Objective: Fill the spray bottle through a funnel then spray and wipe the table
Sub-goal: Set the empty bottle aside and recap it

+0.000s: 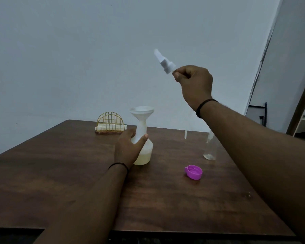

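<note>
My left hand [126, 148] is wrapped around the spray bottle [142, 147], fingers curled round the far side of its sloping shoulder and the thumb pressed on the near side, so the grip sits just above the bottle's wide base. The bottle stands upright on the bench [60, 173], and its lower part holds a pale yellowish liquid (roughly the bottom third, as far as the translucent wall lets me judge). A white funnel [142, 112] sits in the bottle's neck, bowl up and level.

My right hand [194, 83] is raised well above and to the right of the bottle, fingers folded in and pinching the white sprayer head [164, 61] at its collar, thumb and forefinger closed on it. The head tilts away up and to the left, blurred, and its thin dip tube [185, 133] hangs down below my wrist, its lower end showing faintly to the right of the bottle.

Right of the bottle and partly behind my right forearm stands a clear plastic bottle [209, 149], upright; I cannot tell whether anything is left in it. In front of that, nearer me than the spray bottle, a purple cap [193, 172] lies on the bench with its open side turned up. Behind and left of the spray bottle, at the bench's far edge, a gold wire holder [110, 121] stands with a rolled white cloth [111, 127] lying in it.
</note>
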